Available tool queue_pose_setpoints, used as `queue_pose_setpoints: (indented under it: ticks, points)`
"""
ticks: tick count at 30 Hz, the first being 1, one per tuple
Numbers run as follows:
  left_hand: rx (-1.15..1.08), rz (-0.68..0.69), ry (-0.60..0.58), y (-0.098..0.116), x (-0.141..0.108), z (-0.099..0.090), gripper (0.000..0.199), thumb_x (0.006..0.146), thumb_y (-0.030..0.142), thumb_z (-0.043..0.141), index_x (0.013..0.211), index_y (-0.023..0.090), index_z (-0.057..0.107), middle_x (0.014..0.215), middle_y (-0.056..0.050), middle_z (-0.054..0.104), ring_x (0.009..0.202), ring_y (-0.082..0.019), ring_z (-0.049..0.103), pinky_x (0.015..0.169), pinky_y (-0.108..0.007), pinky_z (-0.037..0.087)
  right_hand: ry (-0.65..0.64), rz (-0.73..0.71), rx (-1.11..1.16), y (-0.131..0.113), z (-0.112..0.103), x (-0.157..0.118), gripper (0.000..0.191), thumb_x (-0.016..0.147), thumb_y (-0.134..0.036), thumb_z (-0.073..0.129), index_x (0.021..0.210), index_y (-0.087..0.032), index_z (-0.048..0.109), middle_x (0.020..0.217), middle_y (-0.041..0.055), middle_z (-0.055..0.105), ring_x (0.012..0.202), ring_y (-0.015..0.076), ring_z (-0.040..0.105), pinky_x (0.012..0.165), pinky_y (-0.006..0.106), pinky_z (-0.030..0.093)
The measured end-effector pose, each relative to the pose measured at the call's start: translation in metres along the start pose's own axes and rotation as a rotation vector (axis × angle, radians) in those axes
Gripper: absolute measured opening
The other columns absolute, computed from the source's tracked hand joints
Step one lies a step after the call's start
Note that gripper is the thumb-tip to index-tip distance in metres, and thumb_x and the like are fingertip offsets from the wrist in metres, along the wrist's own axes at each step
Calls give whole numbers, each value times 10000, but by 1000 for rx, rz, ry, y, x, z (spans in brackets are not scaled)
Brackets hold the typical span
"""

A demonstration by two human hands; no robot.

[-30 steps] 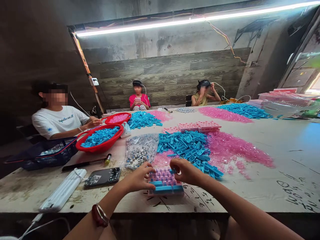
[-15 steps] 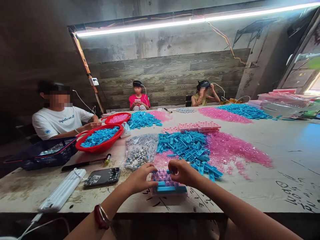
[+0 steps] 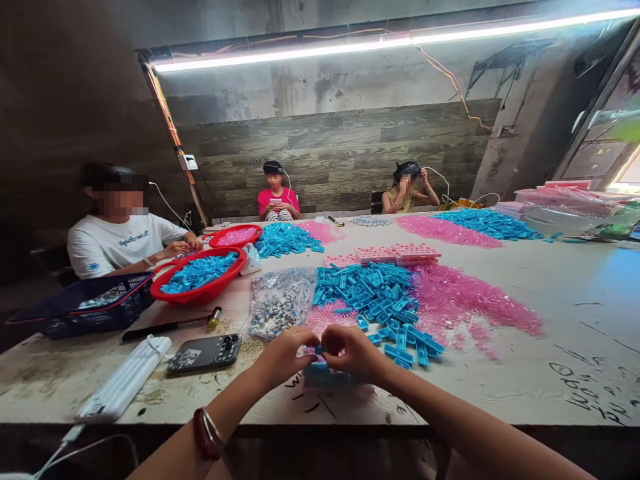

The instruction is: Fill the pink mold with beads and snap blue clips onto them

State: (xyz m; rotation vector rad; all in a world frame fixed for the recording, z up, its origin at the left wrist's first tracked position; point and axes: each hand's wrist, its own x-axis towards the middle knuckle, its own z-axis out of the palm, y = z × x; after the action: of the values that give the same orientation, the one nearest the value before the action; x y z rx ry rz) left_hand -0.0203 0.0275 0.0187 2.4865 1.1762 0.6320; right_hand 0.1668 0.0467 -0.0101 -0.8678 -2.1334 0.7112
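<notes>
A pink tray (image 3: 345, 385) lies on the table in front of me, partly covered by my hands, with blue pieces along its near side. My left hand (image 3: 283, 353) is curled at its left, thumb and fingers at one end of a small blue plastic piece (image 3: 316, 349). My right hand (image 3: 353, 348) meets it there, fingers closed on the other end. Just beyond lie a heap of blue rectangular plastic pieces (image 3: 373, 290) and scattered clear pink bits (image 3: 470, 297). To the left of the heap is a clear bag (image 3: 280, 303) of small metallic parts.
On the left are a phone (image 3: 204, 353), a white power bank (image 3: 123, 383), a dark-handled tool (image 3: 167, 328), a red basket (image 3: 220, 293) of blue pieces and a navy basket (image 3: 105, 300). Stacked pink trays (image 3: 400, 255) stand behind the heap. Several people sit around the table.
My right hand has moved left and closed in on my left hand, over the tray. Some blue pieces at the heap's near edge now show where the right hand was.
</notes>
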Motion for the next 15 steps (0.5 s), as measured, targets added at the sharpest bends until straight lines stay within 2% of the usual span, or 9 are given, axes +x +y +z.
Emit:
queue_pose_setpoints:
  ticks: [4, 6, 11, 15]
  points:
    - [-15, -18, 49, -1, -1, -4, 64, 733, 135, 608, 791, 162, 617, 789, -3, 628, 774, -139, 565, 716, -231, 402, 13, 74, 97, -4, 6, 2, 92, 647, -99, 564, 708, -164, 541, 558, -55, 501, 499, 72, 436, 445, 168, 313]
    - [-17, -35, 49, -3, -2, -7, 57, 728, 154, 615, 783, 164, 629, 781, -1, 638, 765, -137, 572, 708, -228, 398, 5, 53, 84, -7, 7, 3, 115, 651, -91, 571, 740, -162, 556, 595, -41, 533, 527, 82, 472, 473, 173, 355]
    - [-2, -69, 12, -9, -4, -10, 47, 718, 195, 624, 747, 164, 644, 733, 7, 645, 721, -128, 580, 678, -215, 394, 14, -123, -136, -12, 10, 5, 188, 663, -52, 582, 809, -169, 595, 810, 27, 624, 727, 137, 573, 658, 229, 442]
    - [15, -129, -54, -14, -5, -9, 97, 729, 245, 615, 764, 166, 660, 737, 1, 658, 713, -131, 588, 662, -210, 399, -39, -147, -312, -9, 13, 5, 156, 687, -82, 612, 806, -182, 627, 791, 34, 647, 767, 168, 590, 699, 257, 444]
